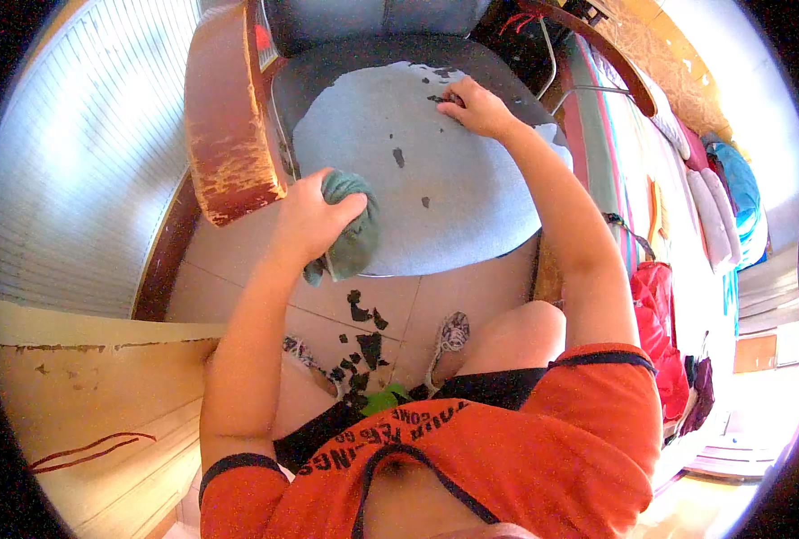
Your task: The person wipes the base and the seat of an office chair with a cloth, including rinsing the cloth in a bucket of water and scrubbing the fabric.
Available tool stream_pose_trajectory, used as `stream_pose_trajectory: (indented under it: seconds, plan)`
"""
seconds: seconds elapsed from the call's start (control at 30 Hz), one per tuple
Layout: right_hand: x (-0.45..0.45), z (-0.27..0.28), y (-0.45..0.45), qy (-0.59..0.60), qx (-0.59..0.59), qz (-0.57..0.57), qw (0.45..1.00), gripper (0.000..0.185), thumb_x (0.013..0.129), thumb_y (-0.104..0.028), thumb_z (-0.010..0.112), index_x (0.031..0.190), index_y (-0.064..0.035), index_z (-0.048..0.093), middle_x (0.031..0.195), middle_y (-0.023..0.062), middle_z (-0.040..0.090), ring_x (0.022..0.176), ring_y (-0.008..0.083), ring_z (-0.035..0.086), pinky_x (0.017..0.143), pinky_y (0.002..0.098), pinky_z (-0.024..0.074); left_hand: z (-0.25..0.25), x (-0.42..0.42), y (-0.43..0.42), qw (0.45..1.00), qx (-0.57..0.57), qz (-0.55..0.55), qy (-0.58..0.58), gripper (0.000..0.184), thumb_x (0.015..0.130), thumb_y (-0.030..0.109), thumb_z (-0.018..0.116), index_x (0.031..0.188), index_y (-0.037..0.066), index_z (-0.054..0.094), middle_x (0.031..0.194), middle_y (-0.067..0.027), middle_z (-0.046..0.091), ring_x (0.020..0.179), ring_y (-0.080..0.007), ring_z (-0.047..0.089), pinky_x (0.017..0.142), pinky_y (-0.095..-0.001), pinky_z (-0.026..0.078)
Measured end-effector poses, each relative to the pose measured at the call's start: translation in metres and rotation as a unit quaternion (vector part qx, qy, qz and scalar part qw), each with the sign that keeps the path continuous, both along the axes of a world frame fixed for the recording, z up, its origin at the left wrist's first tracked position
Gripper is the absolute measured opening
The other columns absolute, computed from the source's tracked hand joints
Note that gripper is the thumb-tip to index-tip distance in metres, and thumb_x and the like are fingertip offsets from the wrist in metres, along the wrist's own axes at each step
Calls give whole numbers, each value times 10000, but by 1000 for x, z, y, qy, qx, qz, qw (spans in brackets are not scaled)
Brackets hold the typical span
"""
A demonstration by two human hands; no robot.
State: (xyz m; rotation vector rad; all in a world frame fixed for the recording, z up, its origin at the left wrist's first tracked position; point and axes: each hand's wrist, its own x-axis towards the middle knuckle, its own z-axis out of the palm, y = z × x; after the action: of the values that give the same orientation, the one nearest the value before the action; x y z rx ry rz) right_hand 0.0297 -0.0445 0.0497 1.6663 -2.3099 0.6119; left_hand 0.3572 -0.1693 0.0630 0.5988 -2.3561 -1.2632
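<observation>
My left hand (317, 218) is closed around a bunched green cloth (354, 235) at the near left edge of the chair seat (345, 162). The seat's black covering has peeled off most of its top, and light grey-blue fabric shows. At the far right of this bare patch, my right hand (476, 106) has its fingers curled together among black flakes (434, 99); whether a flake is between the fingertips I cannot make out. Other black scraps (398, 158) lie on the middle of the seat.
Black scraps (369, 349) lie scattered on the tiled floor (318, 301) between my feet. A worn wooden armrest (229, 117) rises on the left, another (597, 45) on the right. A cream cabinet (103, 386) stands at left; a bed with a striped sheet (601, 162) borders the right.
</observation>
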Motion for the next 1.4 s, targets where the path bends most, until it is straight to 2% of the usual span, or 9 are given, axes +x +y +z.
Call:
stream_pose_trajectory:
  seconds: [0.2, 0.3, 0.37, 0.47, 0.57, 0.83, 1.0, 1.23, 1.4]
  plan:
    - [3, 14, -2, -117, 89, -11, 989, 256, 783, -271, 647, 898, -50, 588, 798, 162, 586, 772, 327, 574, 719, 376, 461, -2, 0, 1, 1000, -10, -6, 7, 408, 667, 325, 657, 832, -44, 600, 776, -225, 618, 745, -347, 604, 691, -391, 465]
    - [0, 10, -4, -57, 88, 60, 993, 237, 796, -266, 624, 870, -46, 571, 796, 163, 593, 778, 339, 576, 702, 401, 457, -3, 0, 0, 1000, -14, 2, 5, 412, 670, 327, 656, 835, -45, 598, 780, -224, 620, 746, -347, 604, 693, -391, 464]
    - [0, 2, -7, 35, 58, 60, 996, 196, 828, -234, 569, 862, -41, 559, 842, 173, 600, 815, 362, 576, 712, 426, 458, -4, -1, -4, 998, -5, -30, -49, 540, 682, 332, 680, 1000, -92, 577, 847, -215, 638, 819, -307, 631, 759, -363, 471]
    - [-1, -1, -8, 38, 43, 6, 998, 166, 853, -201, 513, 846, -39, 550, 873, 180, 600, 854, 384, 565, 747, 441, 459, -7, 0, 4, 995, -75, 36, 46, 414, 673, 328, 652, 829, -52, 594, 767, -217, 619, 738, -343, 604, 686, -386, 463]
    - [-13, -6, -15, 17, 13, -53, 998, 167, 860, -185, 495, 886, -39, 571, 887, 184, 595, 870, 378, 567, 785, 437, 458, 6, 3, 3, 999, -46, 1, -11, 426, 673, 329, 652, 848, -56, 593, 786, -217, 623, 750, -346, 607, 696, -381, 465]
    - [-4, -3, -6, 35, -10, 57, 998, 197, 822, -221, 568, 912, -58, 634, 893, 137, 606, 859, 316, 573, 778, 385, 469, -2, 1, -3, 1000, -10, -10, -4, 440, 682, 331, 664, 875, -58, 597, 805, -215, 629, 764, -328, 617, 712, -377, 468]
    - [-11, 9, -19, -153, 128, -38, 979, 165, 798, -183, 597, 885, -45, 622, 801, 114, 607, 778, 258, 579, 724, 324, 453, 0, 2, -3, 1000, 7, -20, -13, 439, 673, 328, 653, 866, -62, 596, 812, -229, 625, 767, -349, 611, 705, -384, 468]
    - [7, 14, -4, -89, 94, -25, 991, 121, 802, -169, 570, 832, -52, 581, 785, 150, 606, 786, 299, 591, 706, 371, 455, -2, 1, -8, 1000, -12, -17, -6, 370, 697, 292, 672, 859, -34, 609, 753, -162, 635, 713, -263, 625, 681, -354, 470]
    - [96, 38, 45, -173, 93, 106, 975, 94, 811, -67, 519, 880, -35, 574, 835, 142, 601, 817, 290, 587, 740, 369, 455, -4, 1, -12, 1000, -7, -21, -1, 353, 703, 300, 666, 837, -23, 614, 736, -143, 634, 690, -240, 617, 668, -342, 465]
